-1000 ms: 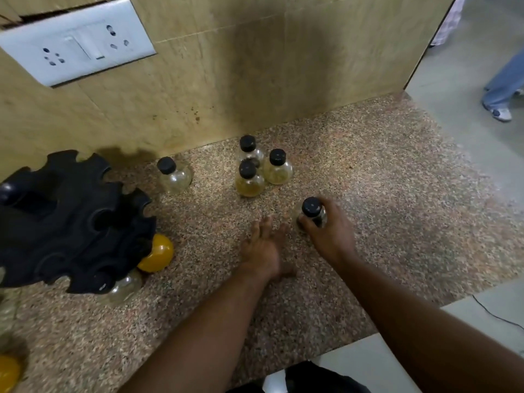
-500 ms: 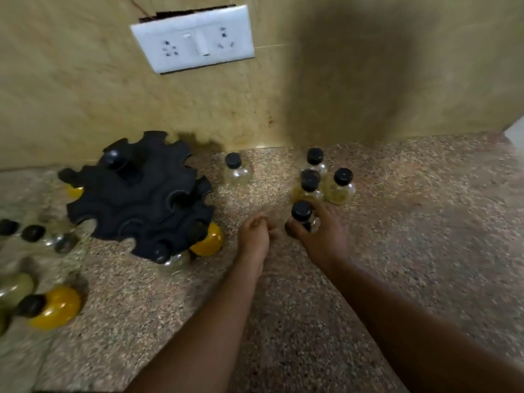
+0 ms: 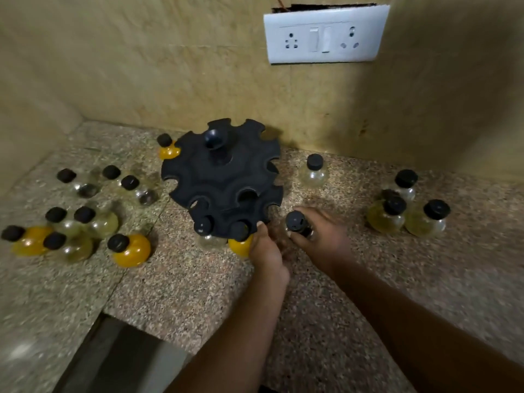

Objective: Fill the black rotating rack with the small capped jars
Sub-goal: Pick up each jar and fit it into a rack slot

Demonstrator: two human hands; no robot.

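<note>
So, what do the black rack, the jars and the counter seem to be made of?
The black rack looks like matte moulded plastic: dull and even, with rounded slots. The jar in the right hand and the others seem clear glass or clear plastic, with see-through bodies, small glints and matte black caps; I cannot tell which. The counter looks like polished speckled granite.

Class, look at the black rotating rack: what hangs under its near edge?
Under the near edge of the black rack hang two capped jars: a clear jar and a yellow jar. The left hand covers part of the yellow one.
</note>
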